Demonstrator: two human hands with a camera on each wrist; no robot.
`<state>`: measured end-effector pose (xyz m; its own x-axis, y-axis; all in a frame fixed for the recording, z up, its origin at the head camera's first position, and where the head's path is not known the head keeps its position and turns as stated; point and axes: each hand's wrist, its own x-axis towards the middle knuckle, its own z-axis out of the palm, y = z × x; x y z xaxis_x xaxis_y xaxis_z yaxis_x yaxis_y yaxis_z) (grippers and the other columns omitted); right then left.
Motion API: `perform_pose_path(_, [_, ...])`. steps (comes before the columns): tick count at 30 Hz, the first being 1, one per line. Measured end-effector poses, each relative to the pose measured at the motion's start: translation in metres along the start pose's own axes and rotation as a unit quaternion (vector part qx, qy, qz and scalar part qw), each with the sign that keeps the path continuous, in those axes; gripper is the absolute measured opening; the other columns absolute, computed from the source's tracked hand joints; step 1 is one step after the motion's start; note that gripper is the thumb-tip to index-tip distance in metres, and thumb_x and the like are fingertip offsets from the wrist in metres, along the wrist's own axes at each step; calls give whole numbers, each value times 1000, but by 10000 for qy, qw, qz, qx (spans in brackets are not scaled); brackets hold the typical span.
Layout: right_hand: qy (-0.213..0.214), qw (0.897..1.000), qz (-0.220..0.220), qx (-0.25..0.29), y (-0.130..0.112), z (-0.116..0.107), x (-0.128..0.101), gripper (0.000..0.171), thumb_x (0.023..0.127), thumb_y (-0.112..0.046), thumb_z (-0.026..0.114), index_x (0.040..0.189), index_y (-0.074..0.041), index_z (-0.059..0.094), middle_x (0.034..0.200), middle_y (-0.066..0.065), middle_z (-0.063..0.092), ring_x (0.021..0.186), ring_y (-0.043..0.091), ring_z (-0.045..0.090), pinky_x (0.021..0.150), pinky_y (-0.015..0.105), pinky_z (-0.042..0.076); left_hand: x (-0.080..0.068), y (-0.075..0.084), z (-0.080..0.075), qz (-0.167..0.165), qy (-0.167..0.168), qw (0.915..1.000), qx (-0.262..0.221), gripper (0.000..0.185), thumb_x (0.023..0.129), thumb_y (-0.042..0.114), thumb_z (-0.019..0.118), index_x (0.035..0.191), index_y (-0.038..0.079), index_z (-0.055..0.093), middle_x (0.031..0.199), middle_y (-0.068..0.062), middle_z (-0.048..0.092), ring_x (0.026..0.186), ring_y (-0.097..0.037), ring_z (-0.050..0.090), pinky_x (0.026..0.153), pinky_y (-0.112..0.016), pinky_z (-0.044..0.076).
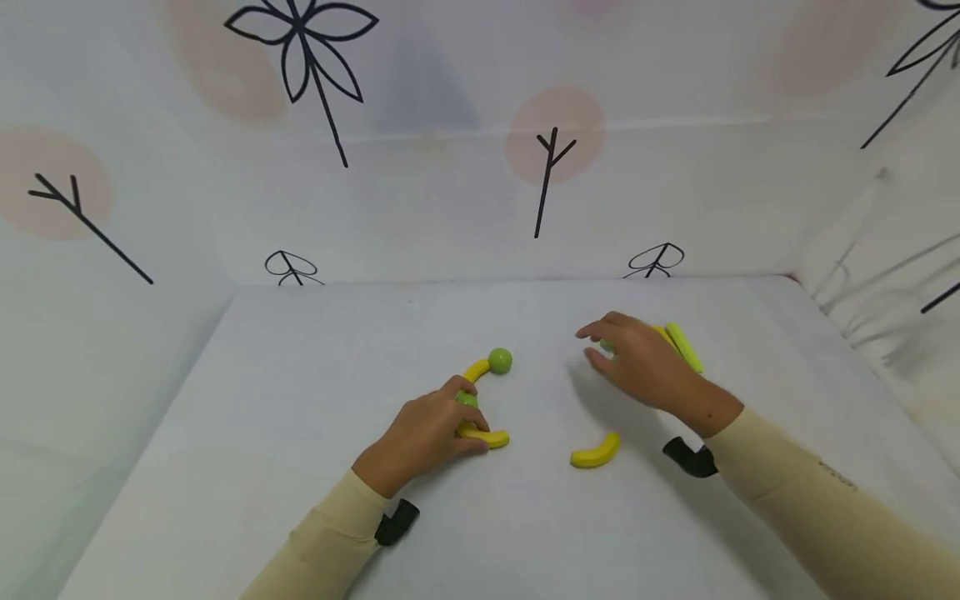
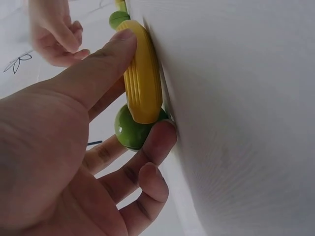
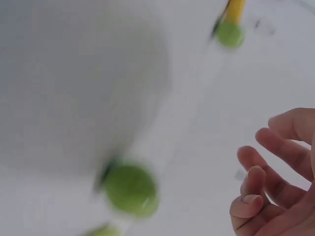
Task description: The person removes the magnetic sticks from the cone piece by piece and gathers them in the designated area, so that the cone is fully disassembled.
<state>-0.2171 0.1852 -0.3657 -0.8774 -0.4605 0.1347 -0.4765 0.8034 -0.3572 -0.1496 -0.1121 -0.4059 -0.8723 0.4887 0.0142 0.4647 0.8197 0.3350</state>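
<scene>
Two hands working among yellow curved pieces and green balls on a white table.

Head view: your left hand (image 1: 427,433) is curling round a yellow curved piece (image 1: 486,436) with a green ball (image 1: 467,399) at its upper end; a second green ball (image 1: 500,360) on a yellow stub is lying just beyond. Your right hand (image 1: 641,362) is hovering with relaxed fingers, gripping nothing, beside a yellow-green stick (image 1: 684,347). A loose yellow piece (image 1: 596,452) is lying between your forearms on the table (image 1: 300,400). Left wrist view: your thumb (image 2: 98,69) is pressing on the ribbed yellow piece (image 2: 142,78), fingers (image 2: 152,142) cupping its green ball (image 2: 132,130). Right wrist view: blurred; your fingers (image 3: 275,162) are spreading loosely, holding nothing, near a green ball (image 3: 130,189).
</scene>
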Motion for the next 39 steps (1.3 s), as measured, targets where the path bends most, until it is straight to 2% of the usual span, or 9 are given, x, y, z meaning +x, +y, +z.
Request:
perform_pose_path(2, [37, 9995, -304, 66, -20, 11, -6, 23, 93, -14, 71, 114, -8, 72, 108, 9, 69, 97, 25, 65, 81, 39, 57, 0, 0, 1, 12, 53, 10000, 20, 23, 80, 39, 84, 96, 23, 80, 127, -3, 59, 90, -12, 64, 70, -23, 51])
perform_pose_path(4, [-138, 9986, -472, 201, -38, 20, -12, 21, 92, -18, 72, 112, -10, 74, 106, 4, 69, 98, 22, 65, 82, 37, 57, 0, 0, 2, 11, 101, 9999, 47, 23, 80, 40, 84, 96, 23, 80, 126, -3, 59, 89, -12, 64, 70, -23, 51])
perform_pose_path(8, [-355, 9962, -606, 524, -56, 34, -22, 17, 92, -19, 73, 107, -11, 75, 99, -3, 68, 92, 15, 64, 80, 32, 56, 0, 1, 2, 11, 96, 9999, 102, 23, 80, 39, 83, 96, 24, 81, 126, -3, 59, 91, -14, 66, 74, -31, 51])
perform_pose_path(13, [-318, 9955, -430, 777, -59, 43, -27, 14, 91, -15, 72, 104, -11, 75, 92, -6, 66, 82, 13, 59, 73, 27, 51, 1, 4, 1, 43, 107, 9999, 128, 22, 80, 38, 83, 97, 25, 81, 127, -3, 60, 103, -17, 67, 73, -38, 43])
perform_pose_path(17, [-670, 9940, -426, 750, -63, 51, -26, 15, 91, -17, 72, 105, -13, 75, 92, -7, 66, 84, 11, 60, 75, 27, 51, 0, 5, 1, 35, 162, 9997, 186, 21, 80, 39, 83, 96, 25, 81, 126, -3, 61, 109, -17, 65, 71, -36, 40])
perform_pose_path(21, [-992, 9909, -600, 680, -73, 61, -22, 17, 89, -18, 75, 105, -13, 76, 93, -5, 65, 81, 8, 57, 72, 25, 50, 0, 5, 3, 64, 226, 9995, 206, 21, 79, 40, 83, 95, 25, 81, 124, -3, 61, 105, -16, 66, 69, -34, 39])
perform_pose_path(27, [-1044, 9890, -761, 727, -82, 72, -17, 17, 85, -13, 79, 102, -9, 77, 91, -3, 66, 78, 5, 54, 70, 21, 48, -1, 5, 4, 79, 247, 9996, 86, 21, 79, 38, 84, 95, 25, 81, 122, -3, 61, 96, -15, 66, 69, -32, 37])
perform_pose_path(34, [-899, 9894, -975, 584, -84, 74, -15, 11, 85, -13, 80, 95, -11, 77, 88, -4, 67, 78, 5, 58, 71, 23, 50, -1, 4, 3, 108, 293, 9995, 64, 22, 78, 38, 85, 95, 24, 81, 122, -4, 61, 96, -15, 65, 72, -32, 42])
perform_pose_path(39, [-980, 9892, -914, 591, -84, 69, -14, 10, 85, -12, 80, 94, -11, 77, 87, -6, 67, 79, 5, 58, 73, 23, 50, -1, 1, 2, 93, 201, 9993, -317, 22, 82, 36, 82, 96, 20, 80, 124, -4, 59, 94, -16, 65, 77, -29, 51])
